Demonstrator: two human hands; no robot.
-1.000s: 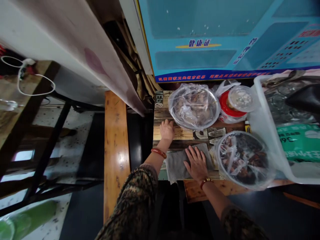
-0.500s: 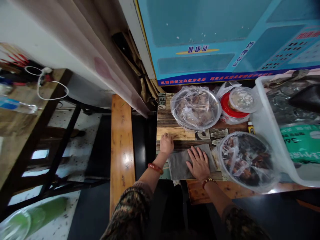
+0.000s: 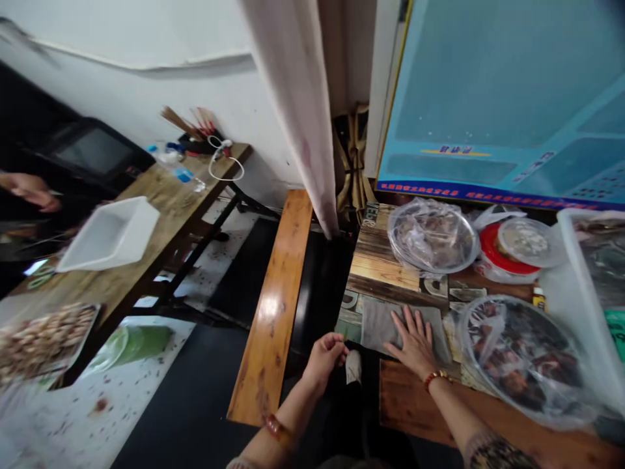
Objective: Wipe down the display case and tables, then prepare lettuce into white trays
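A folded grey cloth (image 3: 375, 324) lies flat near the front edge of the wood-patterned table (image 3: 374, 267). My right hand (image 3: 413, 344) rests on it with the fingers spread. Just off the table's left corner is my left hand (image 3: 325, 359), its fingers curled and the tips pinched together; whatever they hold, if anything, is too small to make out. Beyond the cloth stands a round metal bowl (image 3: 432, 234) of brownish food under clear plastic. To the right of my right hand is a larger plastic-covered basin (image 3: 527, 358) with dark reddish pieces.
A red-lidded tub (image 3: 502, 251) and a white bin (image 3: 569, 312) stand at the right. Wooden benches (image 3: 273, 306) flank the table at left and front. Across the aisle, another table (image 3: 170, 215) carries a white container (image 3: 112, 234), a tray of skewers (image 3: 53, 339), and a person's hand (image 3: 29, 190) beside it.
My view has swung left, bringing the other table into sight. My left hand has come off the tabletop toward me, fingers now pinched. My right hand remains on the cloth.
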